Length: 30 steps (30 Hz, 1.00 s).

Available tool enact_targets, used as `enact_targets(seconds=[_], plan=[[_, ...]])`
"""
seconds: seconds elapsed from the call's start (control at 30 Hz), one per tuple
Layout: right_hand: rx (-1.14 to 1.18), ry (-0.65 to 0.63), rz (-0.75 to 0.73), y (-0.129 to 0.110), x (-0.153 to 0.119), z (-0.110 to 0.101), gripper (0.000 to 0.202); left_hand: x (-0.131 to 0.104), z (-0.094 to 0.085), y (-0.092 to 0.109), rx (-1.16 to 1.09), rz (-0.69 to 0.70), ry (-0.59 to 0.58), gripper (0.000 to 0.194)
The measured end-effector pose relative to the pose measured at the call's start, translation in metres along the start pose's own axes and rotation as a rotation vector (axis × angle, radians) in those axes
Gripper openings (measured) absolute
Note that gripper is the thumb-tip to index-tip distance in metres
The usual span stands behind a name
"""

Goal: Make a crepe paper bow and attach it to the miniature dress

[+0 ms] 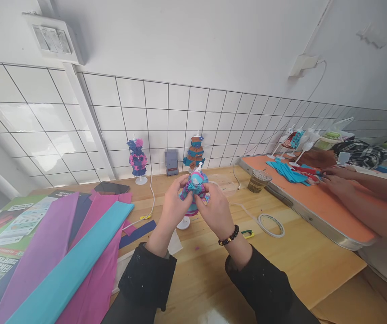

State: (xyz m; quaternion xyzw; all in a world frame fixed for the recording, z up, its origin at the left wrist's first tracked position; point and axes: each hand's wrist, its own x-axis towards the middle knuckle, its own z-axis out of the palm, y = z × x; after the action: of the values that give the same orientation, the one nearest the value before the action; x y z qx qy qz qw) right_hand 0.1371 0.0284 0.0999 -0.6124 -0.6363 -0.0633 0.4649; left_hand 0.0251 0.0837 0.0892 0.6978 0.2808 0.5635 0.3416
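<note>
A small mannequin on a round white stand (pixel 183 222) wears a ruffled blue, teal and purple paper dress (pixel 192 207) at the centre. My left hand (pixel 177 201) grips the dress from the left side, its thumb at the waist. From the right, my right hand (pixel 215 208) pinches the same dress, thumb near the other thumb. A dark bead bracelet is on the right wrist. Behind stand two more dressed mannequins, one in navy and pink (pixel 138 158), one in brown and teal (pixel 196 150), with a phone (pixel 171 162) propped between them.
Purple, cyan (pixel 75 261) and pink paper sheets lie at left. Right of my hands are a tape roll (pixel 271 225), a yellow-green cutter (pixel 248 234) and a brown cup (pixel 259 180). Another person's hands (pixel 335 182) work on an orange table (pixel 328 207) at far right.
</note>
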Motion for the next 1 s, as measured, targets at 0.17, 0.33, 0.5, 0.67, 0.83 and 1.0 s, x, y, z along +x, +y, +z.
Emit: enact_targets(seconds=[0.17, 0.33, 0.5, 0.67, 0.83, 1.0], plan=[[0.055, -0.020, 0.044, 0.001, 0.002, 0.000, 0.018, 0.000, 0.000, 0.002, 0.034, -0.004, -0.013, 0.049], [0.088, -0.035, 0.054, 0.001, 0.002, -0.001, 0.018, -0.001, -0.001, 0.002, 0.031, -0.002, -0.020, 0.048], [0.123, -0.036, 0.029, 0.002, 0.000, -0.002, 0.020, -0.001, 0.000, -0.001, -0.008, -0.014, -0.005, 0.047], [0.174, -0.056, 0.030, 0.006, -0.001, -0.003, 0.021, 0.000, -0.001, -0.006, -0.063, -0.019, 0.017, 0.049], [0.288, -0.103, 0.105, 0.011, -0.002, -0.005, 0.024, 0.000, -0.004, -0.009, -0.126, -0.061, 0.004, 0.055], [0.394, -0.107, 0.158, 0.013, -0.003, -0.007, 0.025, 0.000, -0.005, -0.007, -0.219, -0.083, -0.020, 0.048]])
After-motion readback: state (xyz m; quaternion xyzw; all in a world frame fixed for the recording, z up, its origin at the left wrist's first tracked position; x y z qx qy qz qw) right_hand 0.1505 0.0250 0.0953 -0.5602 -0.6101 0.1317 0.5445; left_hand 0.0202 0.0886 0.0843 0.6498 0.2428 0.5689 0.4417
